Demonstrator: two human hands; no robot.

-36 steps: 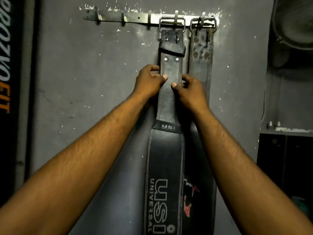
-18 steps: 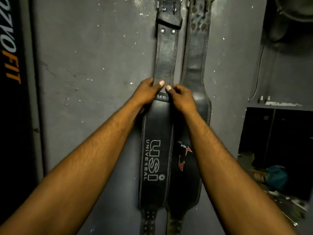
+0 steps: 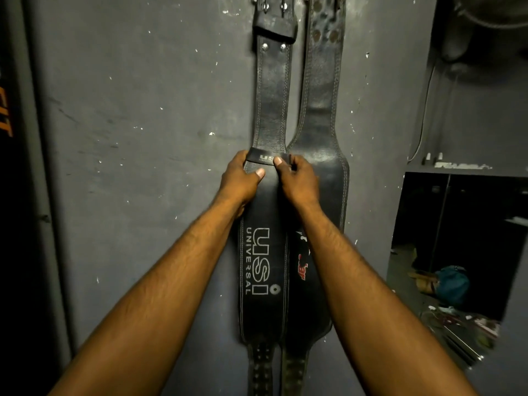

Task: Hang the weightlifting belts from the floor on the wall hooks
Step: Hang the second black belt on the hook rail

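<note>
Side by side, two black leather belts hung flat against a grey wall [image 3: 148, 115]. Both the left hand [image 3: 241, 180] and right hand [image 3: 297, 180] gripped the left belt [image 3: 264, 261] just below its strap; the right belt [image 3: 321, 110] hung touching it.

Two weightlifting belts, USI belt [image 3: 263, 310], red-logo belt [image 3: 320, 110]; two hands, left hand [image 3: 240, 181], right hand [image 3: 298, 181]; one blue bag [image 3: 453, 284]

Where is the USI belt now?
Head view, centre: the USI belt hangs on the wall, left of the other belt, gripped by left hand and right hand.
</note>
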